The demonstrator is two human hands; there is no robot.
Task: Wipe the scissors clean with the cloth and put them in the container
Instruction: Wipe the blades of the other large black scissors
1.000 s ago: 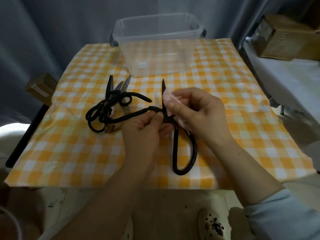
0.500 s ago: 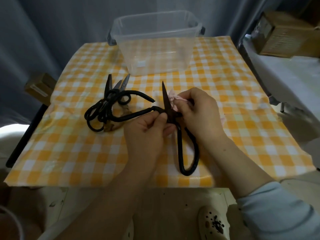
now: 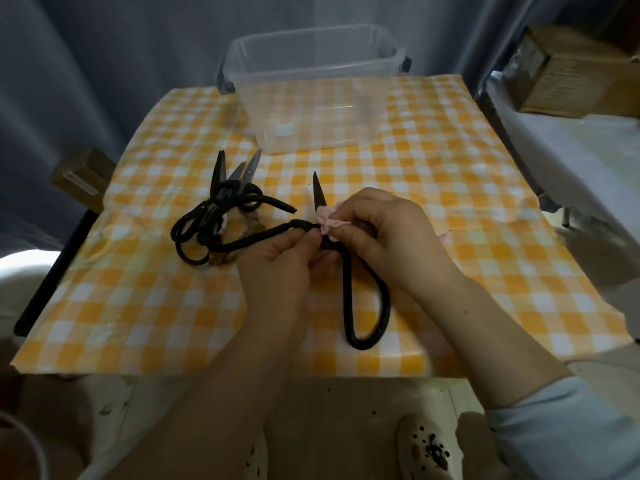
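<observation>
Here, two bare hands hold a pair of black scissors (image 3: 347, 299) over a table covered with a yellow checked tablecloth (image 3: 450, 202). The left hand (image 3: 277, 258) curls its fingers round one handle near the pivot. The right hand (image 3: 384, 230) pinches a crumpled pink cloth (image 3: 327, 223) against the base of the blade, whose tip points away from the person. A clear plastic container (image 3: 311, 112) stands at the table's far edge, well apart. A heap of other scissors (image 3: 221, 216) lies to the left.
</observation>
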